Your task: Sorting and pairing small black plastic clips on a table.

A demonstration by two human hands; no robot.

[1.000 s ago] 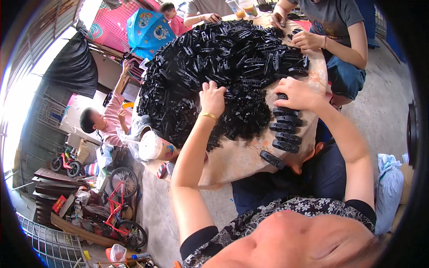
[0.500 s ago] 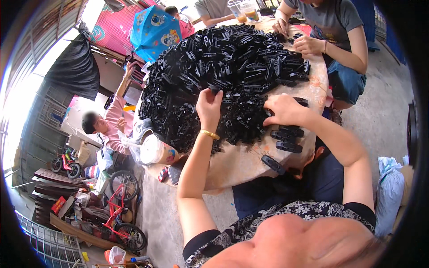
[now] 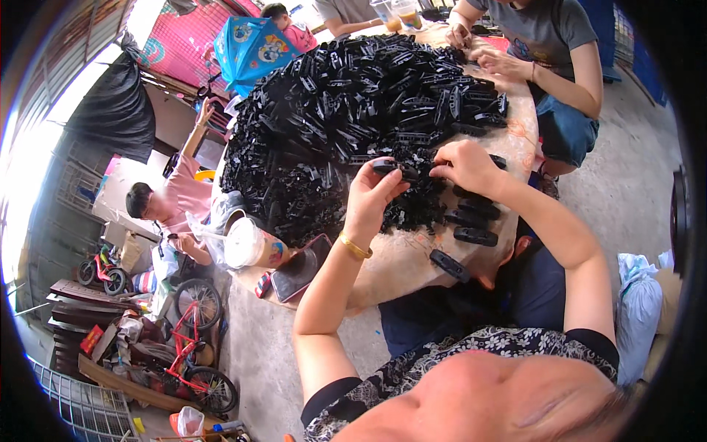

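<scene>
Over the front of the heap, my left hand (image 3: pixel 364 199) pinches an oblong black plastic piece (image 3: pixel 386 169) between thumb and fingers. Close to its right end is my right hand (image 3: pixel 471 166), fingertips drawn together; whatever they may hold is hidden. Beneath both hands spreads a pile of small black plastic parts (image 3: pixel 294 195). Longer black plastic pieces (image 3: pixel 353 92) are heaped behind it. Beside my right forearm, several oblong black pieces (image 3: pixel 475 236) lie in a row along the near right part of the table, with one more (image 3: pixel 449 266) nearer the edge.
The round table (image 3: pixel 368 283) has a pale covering. A drink cup (image 3: pixel 250 244) and a phone (image 3: pixel 302 268) stand at its near left. One person (image 3: pixel 560 66) works at the far right, another (image 3: pixel 173 202) sits left. A blue umbrella (image 3: pixel 254 51) and a red bicycle (image 3: pixel 188 339) are beyond.
My left hand has moved right and now holds up an oblong black piece. My right hand has risen slightly toward it. The person at left has leaned down.
</scene>
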